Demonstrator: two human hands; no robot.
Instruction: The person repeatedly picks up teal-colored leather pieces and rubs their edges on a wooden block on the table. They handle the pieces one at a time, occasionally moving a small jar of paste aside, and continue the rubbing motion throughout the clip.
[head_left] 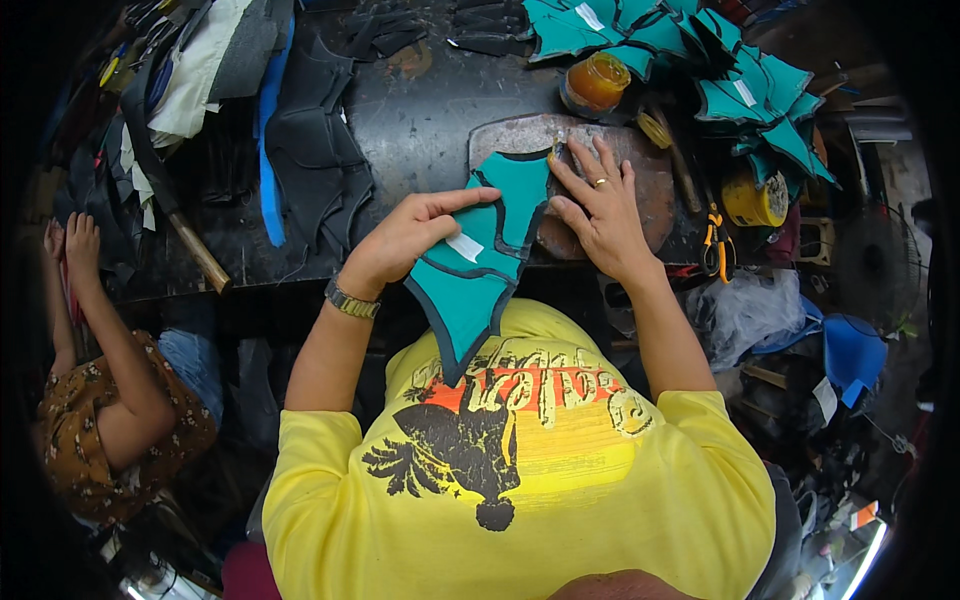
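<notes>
Head view gives me the pair of bare hands over the near edge of a dark worktable (420, 130). I have the green piece (465, 300) between them, a pointed panel with black edging, black curved strips across it and a small white label (465, 246) on its face. Its far end lies over a worn brown slab (655, 215), while its near tip extends past the table edge, in front of the yellow shirt (540, 450).

My left hand (415, 232), with a metal watch (352, 300) at the wrist, grasps the piece by its left side: forefinger stretched along the upper face, thumb near the label, the other fingers hidden. My right hand (605, 212), wearing a ring, sits at the far right edge, thumb beside the black border and fingers spread toward the slab. Something small and pale shows at its fingertips, but I cannot tell whether they pinch it.

Beyond the slab I see a jar of amber stuff (597, 82), and to the right a wooden handle (685, 175), orange-handled snips (716, 250) and a yellow tub (757, 198). A heap of similar green pieces (760, 100) spreads across the far right. On the left lie black pieces (315, 140), a blue strip (270, 150) and a wooden-handled tool (200, 250); at the far left, a co-worker's hands (82, 238) are raised by the table.
</notes>
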